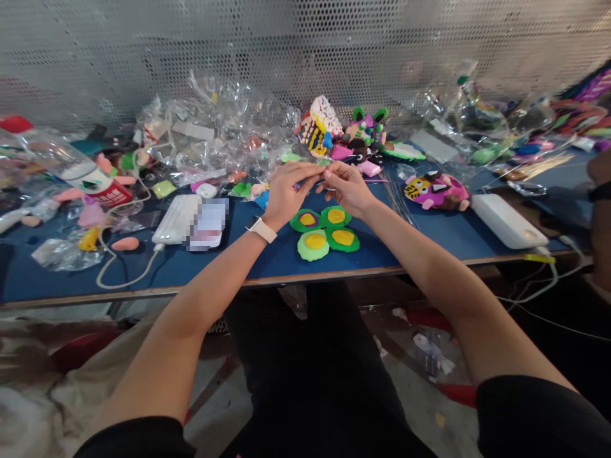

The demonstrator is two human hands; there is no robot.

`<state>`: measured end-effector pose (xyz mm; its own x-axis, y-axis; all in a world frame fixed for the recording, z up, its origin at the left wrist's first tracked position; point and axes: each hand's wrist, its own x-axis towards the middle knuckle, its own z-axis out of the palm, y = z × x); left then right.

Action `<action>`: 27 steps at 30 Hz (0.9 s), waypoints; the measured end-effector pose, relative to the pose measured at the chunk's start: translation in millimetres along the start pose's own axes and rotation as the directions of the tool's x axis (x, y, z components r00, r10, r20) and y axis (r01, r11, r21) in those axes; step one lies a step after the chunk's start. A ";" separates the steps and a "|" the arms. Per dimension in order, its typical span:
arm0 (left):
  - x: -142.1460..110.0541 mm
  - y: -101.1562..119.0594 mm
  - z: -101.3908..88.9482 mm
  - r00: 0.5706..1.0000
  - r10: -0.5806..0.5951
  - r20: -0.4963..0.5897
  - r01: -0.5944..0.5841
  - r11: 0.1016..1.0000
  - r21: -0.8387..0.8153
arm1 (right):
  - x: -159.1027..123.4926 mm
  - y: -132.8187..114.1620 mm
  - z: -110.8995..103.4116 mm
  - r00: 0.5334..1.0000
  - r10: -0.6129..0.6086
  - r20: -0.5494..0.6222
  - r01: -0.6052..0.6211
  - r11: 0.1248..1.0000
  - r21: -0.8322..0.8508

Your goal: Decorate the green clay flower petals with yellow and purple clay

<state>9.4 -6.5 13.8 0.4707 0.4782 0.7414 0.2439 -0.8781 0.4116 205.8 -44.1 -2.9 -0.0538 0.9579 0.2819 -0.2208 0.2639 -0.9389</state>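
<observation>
One bottle (98,184) at your far left, red-capped, lying tilted among clay bits; plastic wrap and clutter crowd around it, the outermost pieces cut by the frame edge. Next, a white power bank (177,219) with its cable (114,286) looped on the table; beside it a phone (212,219), partly pixelated, screen unreadable. Clear bags (219,114) behind; glare makes their contents hard to sort.

Your left hand (290,191): fingers bent inward, tips meeting those of the other hand. Just below and between your wrists, the four-lobed clay piece (331,234) lies flat near the table edge, three lobes darker green, one pale, all with yellow centres; its upper edge sits close under your hands. Your right hand (347,189): fingers curled, thumb and forefinger drawn close together. Whether either hand pinches something small, you cannot tell from here; the fingers cover it.

Further right, a pink-and-yellow clay figure (436,191), then a second power bank (508,221). At the right edge, another person's arm (601,219), mostly cut off, hand unseen.

Surface: blue tabletop (267,264), thin wood-toned front edge. Behind, a grey perforated panel (286,51). Below, scraps on a dim floor (410,394), blurred.
</observation>
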 end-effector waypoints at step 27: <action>-2.1 -11.5 0.8 0.996 0.076 0.038 -0.082 0.972 0.220 | 3.3 2.8 3.3 0.994 0.006 -0.112 0.000 0.998 0.055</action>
<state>6.3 2.6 7.1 0.5194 0.4097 0.7499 0.3849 -0.8957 0.2228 201.8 -40.6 -3.9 0.0545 0.9660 0.2526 -0.2745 0.2577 -0.9264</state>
